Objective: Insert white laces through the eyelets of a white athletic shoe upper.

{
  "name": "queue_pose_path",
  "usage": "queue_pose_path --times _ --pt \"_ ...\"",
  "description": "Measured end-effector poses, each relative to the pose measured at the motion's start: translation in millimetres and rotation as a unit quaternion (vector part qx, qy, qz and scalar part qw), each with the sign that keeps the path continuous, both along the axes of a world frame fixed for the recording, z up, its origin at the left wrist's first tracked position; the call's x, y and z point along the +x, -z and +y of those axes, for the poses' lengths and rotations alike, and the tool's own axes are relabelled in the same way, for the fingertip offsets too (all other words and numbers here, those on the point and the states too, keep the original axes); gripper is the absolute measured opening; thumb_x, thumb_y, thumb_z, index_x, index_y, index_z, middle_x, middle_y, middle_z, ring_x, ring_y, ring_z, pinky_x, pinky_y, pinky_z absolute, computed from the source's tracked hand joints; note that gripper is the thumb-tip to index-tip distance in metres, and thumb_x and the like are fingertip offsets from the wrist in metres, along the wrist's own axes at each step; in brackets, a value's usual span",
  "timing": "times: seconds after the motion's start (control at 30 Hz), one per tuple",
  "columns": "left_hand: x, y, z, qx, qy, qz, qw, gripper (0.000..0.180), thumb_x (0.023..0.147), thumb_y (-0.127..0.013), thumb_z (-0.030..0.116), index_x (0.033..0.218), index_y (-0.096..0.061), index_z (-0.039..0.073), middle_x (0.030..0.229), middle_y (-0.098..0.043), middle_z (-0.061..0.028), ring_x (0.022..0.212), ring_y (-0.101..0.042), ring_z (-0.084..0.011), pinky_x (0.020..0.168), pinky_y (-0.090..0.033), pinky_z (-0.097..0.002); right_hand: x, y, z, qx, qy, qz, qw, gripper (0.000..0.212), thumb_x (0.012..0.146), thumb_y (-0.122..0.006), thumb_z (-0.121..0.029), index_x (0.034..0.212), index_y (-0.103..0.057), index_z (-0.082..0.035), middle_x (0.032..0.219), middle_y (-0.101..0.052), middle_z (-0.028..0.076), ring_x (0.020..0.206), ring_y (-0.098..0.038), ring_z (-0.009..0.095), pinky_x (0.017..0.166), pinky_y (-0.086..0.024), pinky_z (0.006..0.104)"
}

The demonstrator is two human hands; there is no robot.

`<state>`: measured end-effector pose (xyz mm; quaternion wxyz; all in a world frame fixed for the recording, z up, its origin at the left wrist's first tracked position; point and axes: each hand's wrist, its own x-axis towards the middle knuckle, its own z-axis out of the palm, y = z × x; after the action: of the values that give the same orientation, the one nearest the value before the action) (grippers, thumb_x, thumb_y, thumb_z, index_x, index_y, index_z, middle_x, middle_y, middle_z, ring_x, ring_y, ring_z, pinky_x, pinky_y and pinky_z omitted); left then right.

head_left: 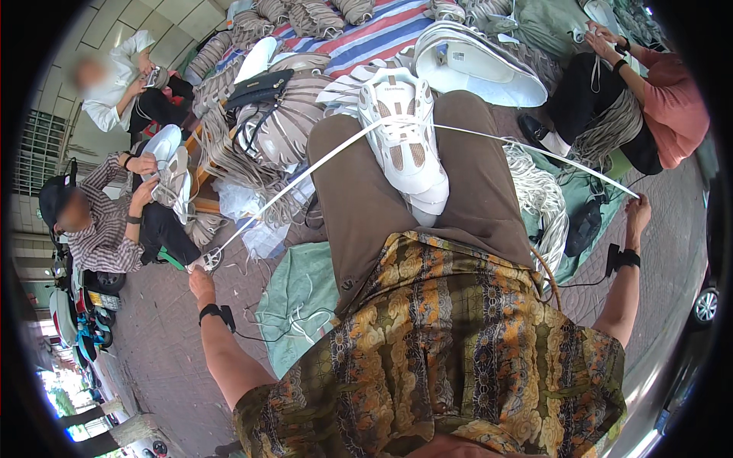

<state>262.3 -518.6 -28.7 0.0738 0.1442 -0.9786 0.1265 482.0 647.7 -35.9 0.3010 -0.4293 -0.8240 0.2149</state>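
A white sneaker (418,174) with beige mesh panels is wedged between my knees, its sole hidden. From its lacing, one white shoelace end (294,183) stretches taut to the left and another taut to the right. My left hand (202,284), low at the left, is closed around the left end, where a small loop of lace shows. Out at the far right, my right hand (638,217) pinches the other end between closed fingers. Both arms are spread wide, and a black band circles each wrist.
Beyond my knees lie bundled sneakers (294,114) on a striped sheet (374,38), with a large white curved tray-like piece (481,69). White lace bundles (534,187) lie right of my leg, green cloth (301,294) left. Several people sit around, handling shoes or laces. Parked scooters stand left.
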Motion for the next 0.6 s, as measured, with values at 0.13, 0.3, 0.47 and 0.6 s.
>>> queue_pose_path --times 0.13,0.3,0.47,0.6 --pt "-6 0 -1 0.024 -0.002 0.029 0.999 0.014 0.087 -0.051 0.010 0.089 -0.064 0.003 0.086 -0.066 -0.0264 0.086 -0.065 -0.0444 0.073 -0.050 -0.0520 -20 -4 -28 -0.082 -0.055 0.084 0.991 0.019 0.093 -0.051 -0.007 0.103 -0.065 0.001 0.072 -0.064 0.006 0.060 -0.062 0.012 0.055 -0.051 0.0269" --pt "-47 -22 73 0.109 0.177 0.129 0.970 0.012 0.089 -0.053 0.010 0.096 -0.060 0.005 0.082 -0.065 -0.0238 0.078 -0.064 -0.0425 0.069 -0.051 -0.0488 -134 -81 -198 -0.194 -0.339 0.105 0.915 0.022 0.093 -0.050 -0.001 0.113 -0.059 -0.001 0.101 -0.068 0.008 0.094 -0.068 0.016 0.073 -0.055 0.0248" --pt "-104 -88 275 0.465 0.315 0.127 0.818 0.012 0.089 -0.056 0.002 0.098 -0.064 0.004 0.080 -0.064 -0.0037 0.071 -0.060 -0.0117 0.064 -0.048 -0.0270 -220 -108 -339 -0.250 -0.585 0.102 0.765 0.011 0.096 -0.053 -0.003 0.104 -0.060 0.000 0.091 -0.068 0.007 0.084 -0.067 0.013 0.068 -0.053 0.0251" --pt "-108 -124 391 0.510 0.399 0.121 0.752 0.014 0.089 -0.054 0.000 0.097 -0.065 0.005 0.078 -0.063 -0.0018 0.070 -0.057 -0.0082 0.064 -0.046 -0.0240 -274 -124 -408 -0.109 -0.605 0.086 0.784 0.007 0.090 -0.057 -0.002 0.094 -0.062 0.001 0.083 -0.062 0.002 0.073 -0.053 0.009 0.068 -0.045 0.0256"
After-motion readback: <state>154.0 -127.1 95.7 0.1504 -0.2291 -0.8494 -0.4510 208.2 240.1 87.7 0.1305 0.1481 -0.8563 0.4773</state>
